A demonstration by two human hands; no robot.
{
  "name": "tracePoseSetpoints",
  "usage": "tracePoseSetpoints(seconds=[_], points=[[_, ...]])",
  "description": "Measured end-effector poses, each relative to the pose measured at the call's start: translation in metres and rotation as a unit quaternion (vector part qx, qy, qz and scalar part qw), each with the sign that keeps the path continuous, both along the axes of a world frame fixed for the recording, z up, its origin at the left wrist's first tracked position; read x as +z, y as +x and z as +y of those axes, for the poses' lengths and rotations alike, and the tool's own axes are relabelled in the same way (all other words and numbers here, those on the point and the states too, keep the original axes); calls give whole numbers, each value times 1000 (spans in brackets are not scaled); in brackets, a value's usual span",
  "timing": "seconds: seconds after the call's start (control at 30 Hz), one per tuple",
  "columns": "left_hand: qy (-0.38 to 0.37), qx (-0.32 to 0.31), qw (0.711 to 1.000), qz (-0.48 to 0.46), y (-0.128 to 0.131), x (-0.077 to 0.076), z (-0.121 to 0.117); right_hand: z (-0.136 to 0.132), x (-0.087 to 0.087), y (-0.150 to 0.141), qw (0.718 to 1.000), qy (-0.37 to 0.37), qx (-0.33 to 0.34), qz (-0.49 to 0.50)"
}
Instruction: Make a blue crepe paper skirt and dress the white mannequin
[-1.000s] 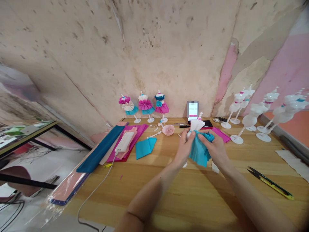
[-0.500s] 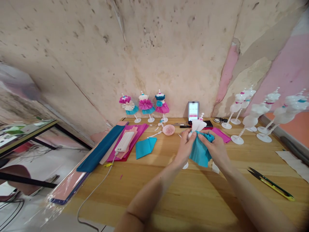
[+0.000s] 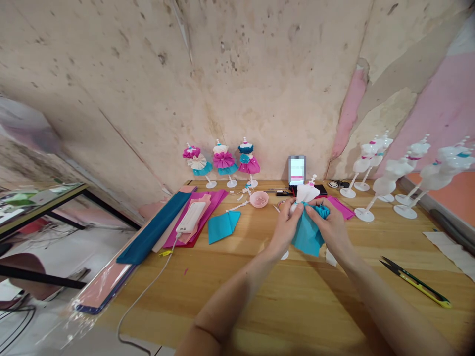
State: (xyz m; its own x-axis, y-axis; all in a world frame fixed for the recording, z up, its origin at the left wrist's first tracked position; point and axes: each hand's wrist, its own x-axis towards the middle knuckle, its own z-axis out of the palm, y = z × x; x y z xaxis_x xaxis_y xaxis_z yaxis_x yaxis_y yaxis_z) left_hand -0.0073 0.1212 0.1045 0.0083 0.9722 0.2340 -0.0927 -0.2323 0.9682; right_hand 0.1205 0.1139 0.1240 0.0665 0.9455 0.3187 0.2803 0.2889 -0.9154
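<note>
My left hand (image 3: 286, 230) grips a small white plastic dress form (image 3: 308, 193) around its waist, its base hidden below. My right hand (image 3: 328, 226) pinches teal crepe paper (image 3: 307, 237), gathered around the form's waist and hanging down as a pleated skirt. The hands nearly touch over the gathered paper, and my fingers hide the waist join. Just behind the form lies a black phone case (image 3: 319, 190), and a pink bowl (image 3: 259, 199) stands to the left.
The wooden table (image 3: 260, 291) holds finished paper-dressed forms (image 3: 223, 162), bare white forms (image 3: 386, 183), magenta and blue paper sheets (image 3: 200, 222), a white power bank (image 3: 190, 217), a propped phone (image 3: 297, 170) and yellow-handled snips (image 3: 415, 282). The table's left edge drops to the floor.
The white form has shifted right and stands more upright. My hands have moved closer together, with the teal paper bunched tighter at the waist.
</note>
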Motion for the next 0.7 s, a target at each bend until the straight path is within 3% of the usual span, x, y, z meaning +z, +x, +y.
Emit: tracePoseSetpoints(seconds=[0.7], points=[[9,-12,1000,5,2,2,-4,4,0,1,998,12,-41,-53]])
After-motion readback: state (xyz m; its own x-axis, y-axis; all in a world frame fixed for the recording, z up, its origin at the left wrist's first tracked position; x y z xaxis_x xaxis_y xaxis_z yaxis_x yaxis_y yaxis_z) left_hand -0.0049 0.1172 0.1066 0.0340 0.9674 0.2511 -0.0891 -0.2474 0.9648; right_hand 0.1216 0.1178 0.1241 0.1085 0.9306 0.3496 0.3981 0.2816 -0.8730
